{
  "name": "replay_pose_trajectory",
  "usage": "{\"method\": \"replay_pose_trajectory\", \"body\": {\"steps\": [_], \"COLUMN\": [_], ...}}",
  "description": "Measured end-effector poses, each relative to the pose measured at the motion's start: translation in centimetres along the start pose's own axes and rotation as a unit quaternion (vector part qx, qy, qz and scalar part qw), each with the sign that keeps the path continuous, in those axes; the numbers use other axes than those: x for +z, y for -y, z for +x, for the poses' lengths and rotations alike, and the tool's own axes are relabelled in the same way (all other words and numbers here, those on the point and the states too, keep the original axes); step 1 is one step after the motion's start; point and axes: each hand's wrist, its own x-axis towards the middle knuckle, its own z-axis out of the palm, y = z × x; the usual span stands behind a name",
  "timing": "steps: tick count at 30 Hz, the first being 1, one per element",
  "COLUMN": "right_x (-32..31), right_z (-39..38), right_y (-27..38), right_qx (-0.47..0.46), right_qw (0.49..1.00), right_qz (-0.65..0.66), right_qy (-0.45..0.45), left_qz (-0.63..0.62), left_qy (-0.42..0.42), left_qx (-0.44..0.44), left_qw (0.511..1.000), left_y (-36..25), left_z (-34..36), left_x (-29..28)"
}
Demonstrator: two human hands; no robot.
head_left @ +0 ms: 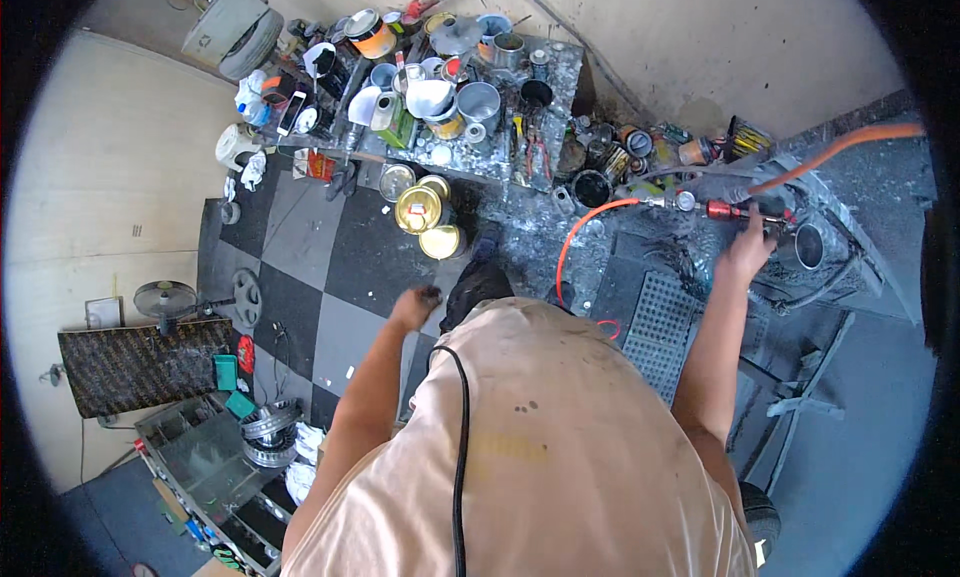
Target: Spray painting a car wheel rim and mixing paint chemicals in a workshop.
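Note:
My right hand [746, 251] reaches out to the right with its fingers around a spray gun. The spray gun [722, 210] has a red handle, and a round silver cup [803, 247] stands by its far end. A small pressure gauge [685, 201] joins the handle to an orange air hose [572, 239], which curves down toward the floor. Left of my body, my left hand [414, 308] hangs low with curled fingers. Something dark shows at its fingertips, too small to make out. Gold-lidded cans [418, 209] stand on the floor ahead of it.
Ahead, a paint-stained bench [490, 157] is crowded with cans, cups and brushes. More cans [590, 189] stand right of it. A perforated grate [660, 322] lies near my right arm. A pedestal fan [165, 299] and a glass-topped cart [205, 467] are at the left.

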Motion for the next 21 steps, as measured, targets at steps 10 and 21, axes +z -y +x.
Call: {"method": "replay_pose_trajectory", "body": {"steps": [10,21], "right_x": [0.6,12.5], "right_z": [-18.5,-21.6], "right_y": [-3.4,-4.3], "right_qx": [0.117,0.119], "right_qw": [0.908,0.850], "right_qz": [-0.079,-0.227], "right_qy": [0.395,0.459], "left_qz": [-0.089,-0.184], "left_qy": [-0.319,-0.408], "left_qx": [-0.058,0.014], "left_qw": [0.942,0.894], "left_y": [-1.3,-0.7], "left_z": [22.9,30.6], "left_x": [-15.2,-18.8]}}
